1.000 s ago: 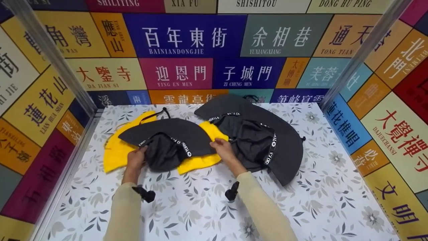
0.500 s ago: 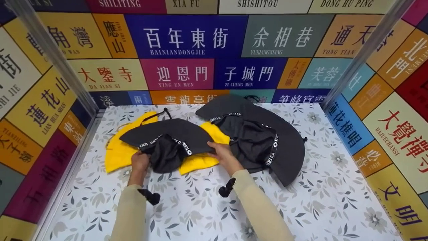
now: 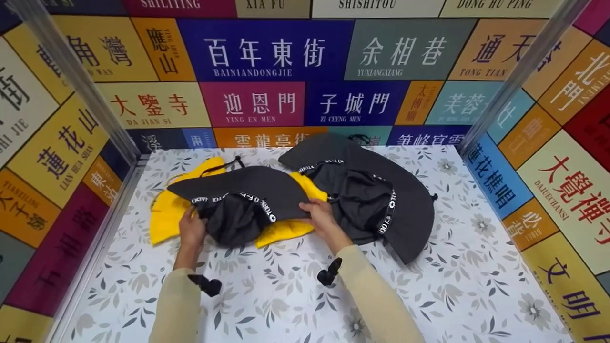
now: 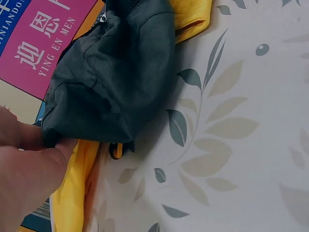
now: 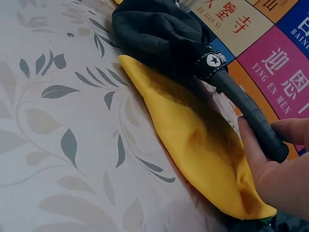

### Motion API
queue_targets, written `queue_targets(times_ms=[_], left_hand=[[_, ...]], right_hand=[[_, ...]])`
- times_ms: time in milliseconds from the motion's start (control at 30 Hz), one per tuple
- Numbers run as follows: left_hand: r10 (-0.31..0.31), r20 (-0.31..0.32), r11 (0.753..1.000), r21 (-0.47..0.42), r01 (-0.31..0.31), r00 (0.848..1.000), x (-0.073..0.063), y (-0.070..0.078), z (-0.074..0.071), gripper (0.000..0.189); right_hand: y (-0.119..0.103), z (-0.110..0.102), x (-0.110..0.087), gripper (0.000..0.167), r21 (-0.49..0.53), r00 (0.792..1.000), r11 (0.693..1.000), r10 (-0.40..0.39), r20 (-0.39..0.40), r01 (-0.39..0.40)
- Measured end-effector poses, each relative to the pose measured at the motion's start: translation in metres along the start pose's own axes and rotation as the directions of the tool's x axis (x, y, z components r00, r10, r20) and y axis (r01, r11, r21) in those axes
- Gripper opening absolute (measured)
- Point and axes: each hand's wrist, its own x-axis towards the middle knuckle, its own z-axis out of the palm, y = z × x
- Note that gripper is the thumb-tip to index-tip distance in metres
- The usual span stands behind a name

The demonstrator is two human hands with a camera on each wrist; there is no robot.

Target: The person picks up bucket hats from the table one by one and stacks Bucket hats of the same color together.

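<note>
A dark grey bucket hat (image 3: 238, 183) with a white-lettered black band is held between both hands, its crumpled crown toward the person. My left hand (image 3: 192, 232) pinches the hat's left side near the band; in the left wrist view its thumb and fingers grip the dark cloth (image 4: 116, 82). My right hand (image 3: 321, 219) pinches the right end of the brim (image 5: 251, 108) between thumb and fingers. Under this hat lies a yellow hat (image 3: 164, 221), mostly covered. To the right, a larger dark grey hat (image 3: 410, 205) rests on the table, overlapping the yellow one's right part.
The table (image 3: 267, 305) has a white cover with grey leaves. Printed panels (image 3: 262, 52) with large characters stand behind and at both sides. A black cord (image 3: 237, 161) sticks up behind the held hat. Black wrist straps (image 3: 208, 286) show at the sleeves.
The left hand dipped slightly rightward, then moved back left and up along the hat's edge. The held hat's brim has spread and bowed a little. The other hats stay put.
</note>
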Motion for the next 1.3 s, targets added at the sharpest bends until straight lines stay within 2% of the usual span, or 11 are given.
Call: queue_targets(times_ms=[67, 133, 333, 533, 700, 767, 867, 933, 1033, 1133, 1300], left_hand=[[0.012, -0.021, 1.000, 0.023, -0.012, 1.000, -0.003, 0.002, -0.002, 0.054], [0.022, -0.048, 0.999, 0.035, -0.020, 0.999, -0.007, 0.004, -0.002, 0.054], [0.075, -0.095, 0.994, 0.083, -0.067, 0.993, -0.019, 0.011, 0.001, 0.046], [0.155, 0.076, 0.960, 0.222, -0.168, 0.985, -0.031, 0.014, -0.002, 0.046], [0.216, 0.260, 0.926, 0.251, -0.282, 0.941, -0.037, 0.015, -0.001, 0.045], [0.254, 0.318, 0.915, 0.227, -0.333, 0.913, -0.039, 0.015, 0.000, 0.049], [0.312, 0.377, 0.897, 0.184, -0.401, 0.872, -0.044, 0.015, 0.003, 0.057], [0.351, 0.397, 0.877, 0.178, -0.446, 0.848, -0.049, 0.015, 0.006, 0.062], [0.476, 0.368, 0.793, 0.215, -0.571, 0.799, -0.054, 0.014, 0.014, 0.056], [0.636, 0.277, 0.668, 0.269, -0.693, 0.720, -0.058, 0.012, 0.024, 0.040], [0.827, 0.136, 0.490, 0.300, -0.818, 0.546, -0.064, 0.015, 0.035, 0.028]], right_hand=[[0.002, 0.001, -0.004, 0.051, -0.075, 0.996, 0.994, -0.085, -0.009, 0.084], [0.003, 0.002, -0.009, 0.048, -0.209, 0.978, 0.957, -0.208, -0.008, 0.202], [0.000, -0.011, -0.021, 0.030, -0.468, 0.878, 0.754, -0.462, 0.122, 0.462], [-0.004, -0.040, -0.033, 0.031, -0.577, 0.829, 0.621, -0.525, 0.195, 0.530], [-0.011, -0.068, -0.041, 0.054, -0.633, 0.792, 0.517, -0.544, 0.277, 0.576], [-0.013, -0.077, -0.044, 0.068, -0.649, 0.769, 0.461, -0.550, 0.327, 0.606], [-0.017, -0.090, -0.046, 0.075, -0.656, 0.702, 0.359, -0.601, 0.381, 0.664], [-0.020, -0.096, -0.047, 0.068, -0.644, 0.633, 0.292, -0.668, 0.392, 0.707], [-0.028, -0.105, -0.049, 0.056, -0.608, 0.517, 0.209, -0.763, 0.389, 0.766], [-0.036, -0.111, -0.053, 0.049, -0.570, 0.423, 0.149, -0.821, 0.385, 0.808], [-0.044, -0.125, -0.061, 0.038, -0.541, 0.375, 0.133, -0.851, 0.367, 0.831]])
